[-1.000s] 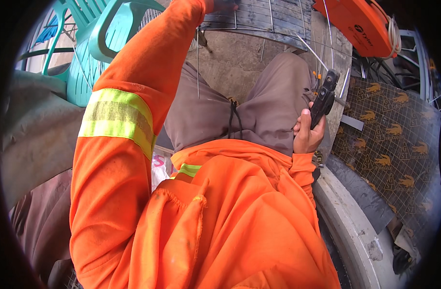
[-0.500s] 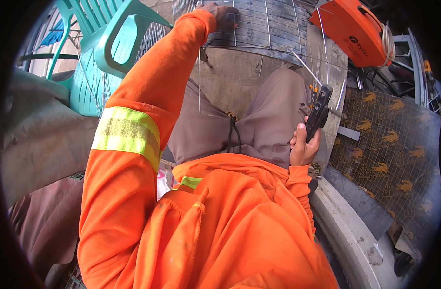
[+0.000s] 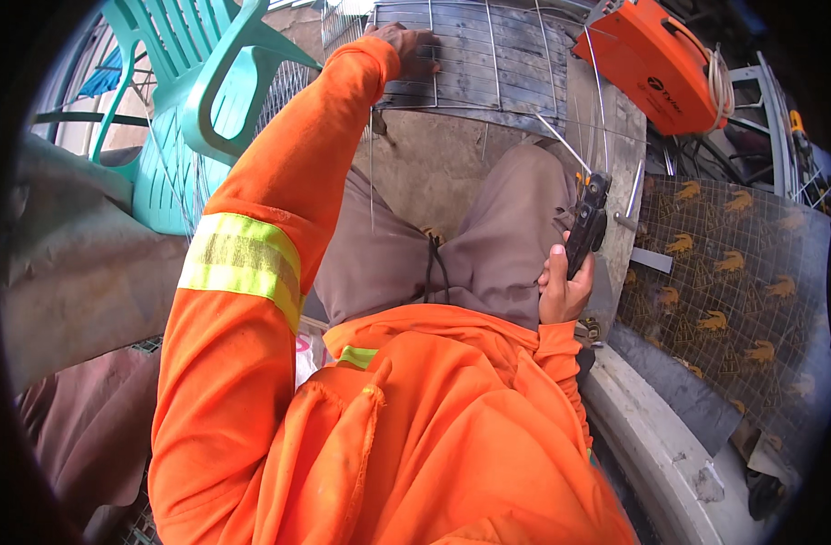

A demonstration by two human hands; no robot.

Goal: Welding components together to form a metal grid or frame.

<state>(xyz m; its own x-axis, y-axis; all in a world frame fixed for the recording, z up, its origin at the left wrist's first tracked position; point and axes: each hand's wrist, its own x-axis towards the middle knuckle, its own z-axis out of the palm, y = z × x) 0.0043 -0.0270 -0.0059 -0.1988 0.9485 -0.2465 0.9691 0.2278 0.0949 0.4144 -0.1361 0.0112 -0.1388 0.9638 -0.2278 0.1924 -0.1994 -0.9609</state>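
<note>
In my right hand (image 3: 565,286), beside my right thigh, is a black welding electrode holder (image 3: 586,222). My thumb lies along its body and my fingers wrap round it. A thin pale welding rod (image 3: 563,143) juts from its head, pointing up and left toward the table. My left hand (image 3: 405,50) reaches far forward onto a wire mesh (image 3: 497,54) of thin crossed metal rods. Its fingers and thumb meet one of the mesh's wires; shade partly hides the grip. Beneath the mesh lies a dark, worn board (image 3: 529,86).
A green plastic chair (image 3: 175,118) stands at the left. An orange welding machine (image 3: 656,68) with a coiled cable sits at the far right. Below it lies a dark printed sheet (image 3: 706,291) with a grid on it. A pale concrete ledge (image 3: 656,440) runs along my right side.
The whole view has shifted slightly, so the mesh and machine sit lower and a little left. Both hands keep their hold, with the electrode holder still beside my thigh.
</note>
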